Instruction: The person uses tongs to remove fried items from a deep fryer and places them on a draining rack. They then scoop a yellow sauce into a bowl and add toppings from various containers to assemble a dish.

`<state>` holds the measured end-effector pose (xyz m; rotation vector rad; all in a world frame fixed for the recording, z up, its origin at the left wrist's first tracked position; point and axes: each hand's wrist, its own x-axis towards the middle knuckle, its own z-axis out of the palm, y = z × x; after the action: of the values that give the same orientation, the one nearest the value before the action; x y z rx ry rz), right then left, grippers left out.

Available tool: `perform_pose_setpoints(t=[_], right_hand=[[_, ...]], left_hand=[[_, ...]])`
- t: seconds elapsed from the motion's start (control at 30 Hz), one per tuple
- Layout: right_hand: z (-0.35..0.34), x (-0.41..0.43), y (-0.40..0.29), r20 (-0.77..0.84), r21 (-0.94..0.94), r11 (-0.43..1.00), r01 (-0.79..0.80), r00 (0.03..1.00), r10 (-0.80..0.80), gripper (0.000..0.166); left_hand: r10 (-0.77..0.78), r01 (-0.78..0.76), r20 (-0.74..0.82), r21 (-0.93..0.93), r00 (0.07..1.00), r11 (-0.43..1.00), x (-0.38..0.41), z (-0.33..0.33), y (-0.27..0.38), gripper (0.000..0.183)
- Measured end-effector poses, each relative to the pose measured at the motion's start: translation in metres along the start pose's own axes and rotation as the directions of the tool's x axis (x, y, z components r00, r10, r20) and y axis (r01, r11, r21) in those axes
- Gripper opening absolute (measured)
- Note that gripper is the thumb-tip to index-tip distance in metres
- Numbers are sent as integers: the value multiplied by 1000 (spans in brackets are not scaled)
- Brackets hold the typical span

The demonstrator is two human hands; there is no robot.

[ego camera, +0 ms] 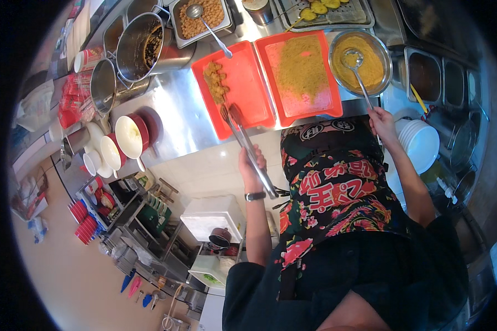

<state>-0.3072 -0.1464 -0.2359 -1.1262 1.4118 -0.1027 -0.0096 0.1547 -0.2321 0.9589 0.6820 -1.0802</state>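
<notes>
My left hand (pixel 252 162) grips a pair of metal tongs (pixel 250 149). The tong tips lie over the left red tray (pixel 250 89), close to some yellow-brown coated food pieces (pixel 215 80) along its left side. My right hand (pixel 383 123) holds the handle of a metal ladle (pixel 363 85), whose bowl rests in yellow powder (pixel 375 60) inside a round steel bowl (pixel 389 70). Between them, the right red tray (pixel 334 101) has yellow-brown powder (pixel 302 66) spread across its bottom. Both trays sit side by side on the steel counter (pixel 174 107).
At the left stand steel pots (pixel 170 58) and red-and-white saucepans (pixel 145 132). Chickpea-like food (pixel 211 16) with a ladle fills a steel pan at the back. Skewered yellow slices (pixel 308 14) lie on a rack tray. Stacked white bowls (pixel 424 145) are at the right.
</notes>
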Motion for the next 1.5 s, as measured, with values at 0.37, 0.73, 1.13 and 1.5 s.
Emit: perform_pose_setpoints(t=[0.37,0.73,1.13,1.5], right_hand=[[-1,6,16,-150,-141,968,206,962,-226,41],[-11,-12,37,-333,-111,949,297,888,-317,30],[0,4,35,-282,-75,922,381,878,-386,24],[-4,-25,41,-396,29,960,279,885,-246,22]], left_hand=[[436,46,-144,973,889,227,-78,-18,5,45],[631,112,-76,994,772,-17,-59,-7,25,52],[538,-36,451,789,712,-614,19,48,50,45],[542,-78,472,800,695,-595,-17,98,51,43]])
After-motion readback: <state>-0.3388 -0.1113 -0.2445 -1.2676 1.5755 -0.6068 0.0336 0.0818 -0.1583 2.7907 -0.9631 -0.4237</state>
